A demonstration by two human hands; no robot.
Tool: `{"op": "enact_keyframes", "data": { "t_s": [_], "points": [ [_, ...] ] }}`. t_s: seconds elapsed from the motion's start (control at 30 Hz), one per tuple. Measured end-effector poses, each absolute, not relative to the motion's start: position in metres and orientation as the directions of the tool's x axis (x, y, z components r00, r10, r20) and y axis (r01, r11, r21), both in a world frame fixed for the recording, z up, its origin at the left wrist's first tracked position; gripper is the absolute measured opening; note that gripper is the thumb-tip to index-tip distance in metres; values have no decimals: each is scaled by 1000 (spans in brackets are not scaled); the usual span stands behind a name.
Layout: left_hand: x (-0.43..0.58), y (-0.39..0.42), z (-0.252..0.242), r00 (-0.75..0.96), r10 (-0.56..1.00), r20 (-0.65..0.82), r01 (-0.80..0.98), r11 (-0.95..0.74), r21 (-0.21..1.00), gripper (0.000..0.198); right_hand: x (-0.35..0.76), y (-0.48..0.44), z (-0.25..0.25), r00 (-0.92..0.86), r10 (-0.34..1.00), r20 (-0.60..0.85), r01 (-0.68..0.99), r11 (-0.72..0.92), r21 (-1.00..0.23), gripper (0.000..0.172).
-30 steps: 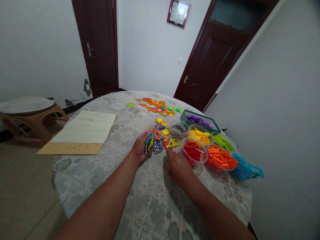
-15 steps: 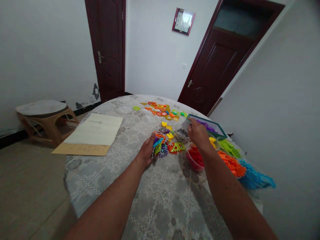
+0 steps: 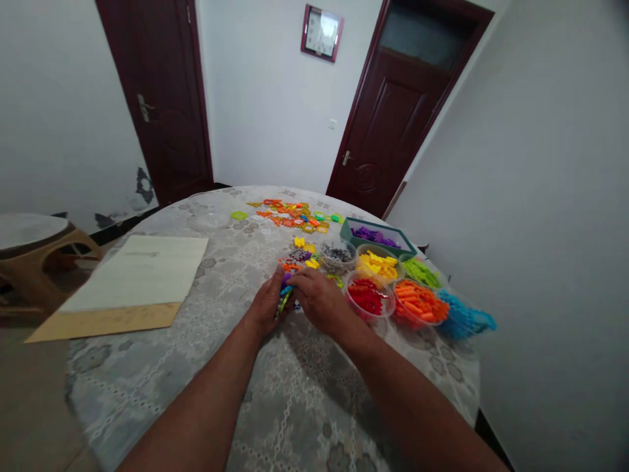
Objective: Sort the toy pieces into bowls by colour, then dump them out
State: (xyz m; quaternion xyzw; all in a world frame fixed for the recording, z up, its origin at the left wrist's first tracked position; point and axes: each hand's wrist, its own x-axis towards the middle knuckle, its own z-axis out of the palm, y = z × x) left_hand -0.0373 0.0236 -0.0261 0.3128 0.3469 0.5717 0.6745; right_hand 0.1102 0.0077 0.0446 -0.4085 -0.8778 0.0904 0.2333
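Observation:
A small cluster of joined plastic building pieces point(image 3: 285, 296), in blue, green and purple, is held in my left hand point(image 3: 266, 305) low over the table. My right hand point(image 3: 322, 301) meets it from the right, its bent fingers pressed together on the cluster's upper side. Whether those fingers also pinch a separate piece is hidden. Just beyond the hands lie orange pieces point(image 3: 291, 267), yellow pieces point(image 3: 311, 263) and another yellow group point(image 3: 299, 242). Green pieces point(image 3: 335, 280) show partly behind my right hand.
Tubs of red point(image 3: 366, 296), grey point(image 3: 337, 254), yellow point(image 3: 377, 265), orange point(image 3: 420, 303), green point(image 3: 421, 273) and blue pieces point(image 3: 464, 316) stand at right, by a box of purple ones point(image 3: 376, 236). Scattered flat pieces point(image 3: 293, 216) lie farther back. Paper point(image 3: 140, 269) lies at left.
My right hand has come back from beside the grey tub and purple box to the cluster in my left hand. The view has turned right, so everything sits farther left.

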Motion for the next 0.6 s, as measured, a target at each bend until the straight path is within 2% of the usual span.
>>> {"op": "enact_keyframes", "data": {
  "t_s": [0.13,0.23,0.4,0.5,0.6],
  "points": [
    [-36,24,-24,139,975,-172,-536,220,815,63,126,2,49,-541,744,392,603,668,-436,28],
    [-37,24,-20,222,955,-195,-545,288,787,55,143,-10,51,-426,780,458,558,625,-546,27],
    [-46,27,-12,320,935,-153,-610,327,721,20,194,-35,59,-55,882,469,540,421,-729,26],
    [-48,27,-11,331,933,-139,-614,325,720,16,245,-46,69,194,853,485,588,295,-754,30],
    [-46,26,-9,304,941,-149,-598,310,739,17,311,-51,78,412,755,510,675,123,-727,38]
  ]
}}
